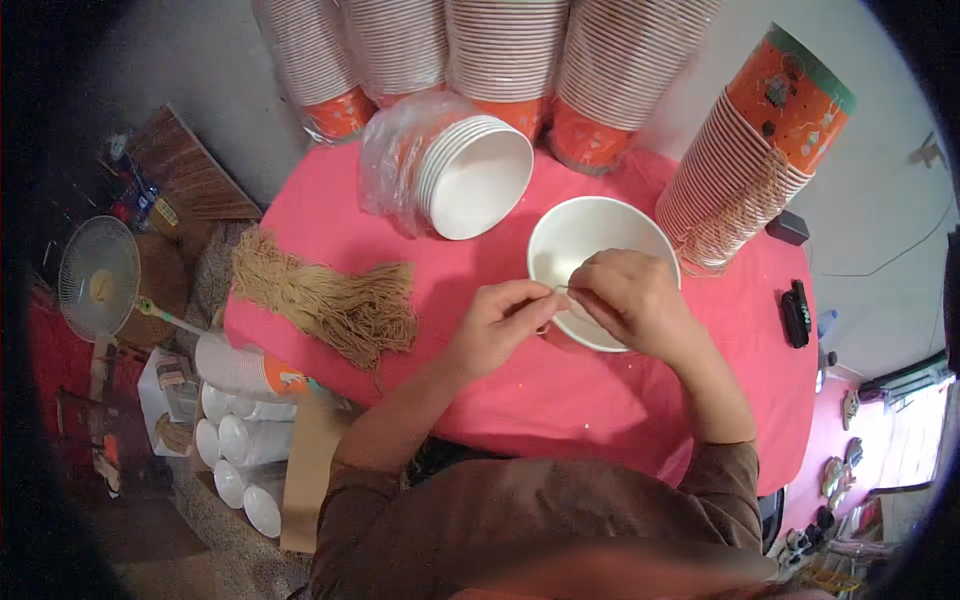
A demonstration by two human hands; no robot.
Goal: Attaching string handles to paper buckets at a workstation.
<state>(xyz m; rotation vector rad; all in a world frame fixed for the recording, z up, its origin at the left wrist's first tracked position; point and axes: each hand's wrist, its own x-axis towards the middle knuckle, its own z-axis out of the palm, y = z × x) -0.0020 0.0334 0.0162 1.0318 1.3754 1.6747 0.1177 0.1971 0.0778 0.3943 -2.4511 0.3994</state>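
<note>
Just in front of me stands a paper bucket (600,215), white inside, its mouth facing up. Over its near left rim, my left hand (502,322) pinches thumb against forefinger. My right hand (630,298) reaches across the opening with its fingers closed, its tips almost meeting the left ones. A short length of thin cord (572,289) shows between the fingertips, mostly hidden by them. To the left lies a bundle of tan twisted cords (330,300) on the pink tablecloth (450,260).
Nested paper buckets (480,175) lie tilted in clear plastic behind. Tall wrapped stacks (505,55) line the back. At right rises another stack (735,165) with cords hanging on it, near a black object (796,314). Lower left, a cardboard box (312,470) holds white cups.
</note>
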